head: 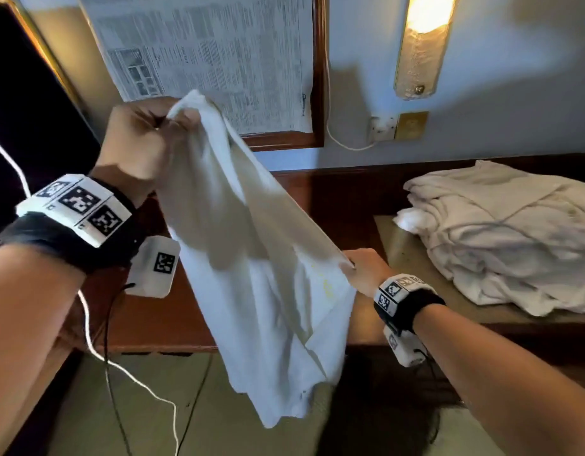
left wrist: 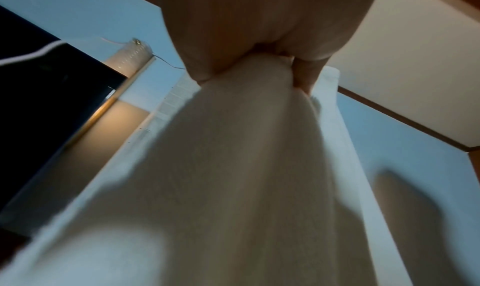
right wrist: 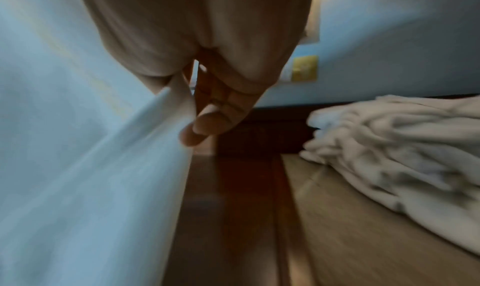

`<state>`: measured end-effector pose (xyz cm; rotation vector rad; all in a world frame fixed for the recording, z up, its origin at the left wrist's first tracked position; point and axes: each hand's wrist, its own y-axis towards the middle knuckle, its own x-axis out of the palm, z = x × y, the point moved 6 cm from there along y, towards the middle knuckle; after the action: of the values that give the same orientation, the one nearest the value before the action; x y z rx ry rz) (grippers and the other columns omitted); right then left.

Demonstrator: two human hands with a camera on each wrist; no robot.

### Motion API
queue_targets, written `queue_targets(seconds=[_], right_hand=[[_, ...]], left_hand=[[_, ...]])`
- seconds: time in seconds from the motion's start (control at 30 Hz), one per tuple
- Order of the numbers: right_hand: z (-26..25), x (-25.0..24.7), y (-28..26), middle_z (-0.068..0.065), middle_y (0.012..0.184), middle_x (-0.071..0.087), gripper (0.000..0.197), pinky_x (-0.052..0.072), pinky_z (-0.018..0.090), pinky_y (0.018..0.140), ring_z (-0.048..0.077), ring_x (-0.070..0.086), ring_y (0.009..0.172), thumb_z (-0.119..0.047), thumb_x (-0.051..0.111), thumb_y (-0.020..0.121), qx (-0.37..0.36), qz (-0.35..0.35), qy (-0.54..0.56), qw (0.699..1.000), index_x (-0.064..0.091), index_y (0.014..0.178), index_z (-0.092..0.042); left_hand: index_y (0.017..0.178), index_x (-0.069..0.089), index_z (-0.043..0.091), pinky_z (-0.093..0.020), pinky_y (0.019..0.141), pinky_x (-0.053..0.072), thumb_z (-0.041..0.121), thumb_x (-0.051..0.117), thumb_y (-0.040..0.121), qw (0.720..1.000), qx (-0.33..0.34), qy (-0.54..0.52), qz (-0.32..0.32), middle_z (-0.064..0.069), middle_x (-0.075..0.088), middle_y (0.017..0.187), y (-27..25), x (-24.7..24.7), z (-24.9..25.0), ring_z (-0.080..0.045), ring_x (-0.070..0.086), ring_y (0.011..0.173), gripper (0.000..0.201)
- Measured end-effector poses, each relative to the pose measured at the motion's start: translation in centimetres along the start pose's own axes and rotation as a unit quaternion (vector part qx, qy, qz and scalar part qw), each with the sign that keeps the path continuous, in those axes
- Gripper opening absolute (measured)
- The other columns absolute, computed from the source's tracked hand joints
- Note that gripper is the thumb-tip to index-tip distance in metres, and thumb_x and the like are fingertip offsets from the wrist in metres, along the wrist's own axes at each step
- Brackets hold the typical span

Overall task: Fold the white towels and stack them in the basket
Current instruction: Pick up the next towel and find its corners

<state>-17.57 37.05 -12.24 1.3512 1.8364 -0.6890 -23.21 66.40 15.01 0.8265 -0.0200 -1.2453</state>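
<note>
Head view: left hand (head: 143,143) raised, fingers curled round a bunched top corner of the white towel (head: 261,274), which hangs below it in the air in front of the wooden desk (head: 320,199); right hand (head: 363,271) pinches the lower right edge — pile of towels (head: 511,238) lies well apart at right. Left wrist view: cloth drops straight from the closed fingers (left wrist: 306,75). Right wrist view: thumb and fingertips (right wrist: 197,130) nip the edge — blurred.

Dim, lamp-lit (head: 422,44), blurry wrist views

Towel pile (head: 514,238) at right; bare desktop (head: 320,205) left.
</note>
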Motion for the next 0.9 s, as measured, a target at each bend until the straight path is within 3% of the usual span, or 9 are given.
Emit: queue_targets(seconds=[0.1,0.2,0.33,0.4,0.5,0.63,0.73,0.83,0.9], right_hand=[[6.4,2.0,-1.3,0.007,0.081,0.067,0.027,0.036,0.032,0.065,0.034,0.064,0.09,-0.031,0.042,0.086,0.08,-0.09,-0.102,0.987,0.058,0.069,-0.017],[11.6,2.2,-3.5,0.014,0.116,0.068,0.031,0.044,0.033,0.081,0.032,0.062,0.112,-0.02,0.044,0.099,0.165,-0.121,-0.204,0.957,0.069,0.11,-0.006],[14.3,1.1,-4.8,0.016,0.122,0.064,0.031,0.049,0.037,0.094,0.034,0.06,0.116,-0.008,0.043,0.098,0.245,-0.128,-0.242,0.93,0.065,0.12,-0.005],[11.8,0.4,-3.3,0.01,0.105,0.064,0.024,0.051,0.037,0.088,0.034,0.063,0.106,-0.013,0.051,0.088,0.203,-0.086,-0.196,0.956,0.069,0.103,-0.011],[2.8,-1.6,-1.3,0.003,0.096,0.067,0.017,0.051,0.032,0.079,0.027,0.065,0.091,-0.014,0.055,0.082,0.034,0.058,-0.037,0.997,0.07,0.09,-0.018],[-11.5,-5.8,-2.5,-0.002,0.071,0.067,0.009,0.047,0.023,0.062,0.011,0.058,0.059,-0.016,0.065,0.084,-0.202,0.205,0.162,0.944,0.072,0.085,-0.01],[-16.4,-7.4,-2.4,0.002,0.069,0.06,0.025,0.048,0.031,0.061,0.017,0.056,0.061,-0.028,0.068,0.086,-0.188,0.214,0.223,0.932,0.063,0.076,-0.006],[-18.2,-8.1,-1.8,0.005,0.057,0.047,0.035,0.048,0.045,0.052,0.036,0.051,0.056,-0.028,0.064,0.085,-0.142,0.213,0.259,0.931,0.046,0.06,-0.012],[-18.8,-8.6,-1.6,0.001,0.055,0.042,0.038,0.042,0.038,0.043,0.026,0.044,0.047,-0.02,0.063,0.089,-0.129,0.224,0.29,0.922,0.044,0.058,-0.013]], left_hand=[[0.092,0.069,0.001,-0.025,0.065,0.044,0.039,0.057,0.096,0.999,-0.023,0.014,0.035,-0.007,0.063,0.082,0.4,-1.8,-2.6,-0.012,0.056,0.076,0.04],[0.096,0.069,0.011,-0.026,0.065,0.049,0.073,0.062,0.082,0.996,-0.061,0.028,0.058,-0.004,0.066,0.087,2.0,-5.3,-9.1,-0.009,0.061,0.082,0.064],[0.09,0.072,0.023,-0.032,0.069,0.051,0.06,0.066,0.088,0.994,-0.072,0.025,0.073,0.004,0.069,0.082,0.7,-3.6,-5.9,-0.006,0.064,0.074,0.037],[0.095,0.074,0.011,-0.037,0.069,0.049,0.045,0.064,0.094,0.998,-0.046,0.019,0.047,-0.01,0.071,0.088,0.0,-0.6,-3.5,-0.02,0.061,0.076,0.035],[0.088,0.07,0.006,-0.024,0.064,0.044,0.025,0.062,0.099,0.999,-0.014,0.002,-0.036,0.006,0.064,0.072,-1.0,3.4,-1.9,-0.009,0.053,0.069,0.024],[0.091,0.07,-0.004,-0.028,0.069,0.042,0.015,0.059,0.101,0.995,0.005,-0.006,-0.101,-0.007,0.062,0.085,-1.7,6.8,-1.6,-0.012,0.051,0.079,0.024],[0.088,0.074,0.007,-0.031,0.072,0.048,0.02,0.061,0.097,0.989,0.019,-0.018,-0.147,-0.005,0.072,0.09,-2.4,7.7,-1.3,-0.01,0.057,0.08,0.02],[0.072,0.072,0.024,-0.018,0.064,0.043,0.019,0.064,0.095,0.985,0.01,-0.028,-0.17,0.017,0.066,0.07,-3.0,7.3,-1.4,0.003,0.054,0.067,0.024],[0.065,0.07,0.03,-0.014,0.058,0.038,0.014,0.061,0.1,0.984,0.003,-0.027,-0.176,0.019,0.06,0.062,-3.4,6.5,-1.5,0.005,0.049,0.06,0.039]])
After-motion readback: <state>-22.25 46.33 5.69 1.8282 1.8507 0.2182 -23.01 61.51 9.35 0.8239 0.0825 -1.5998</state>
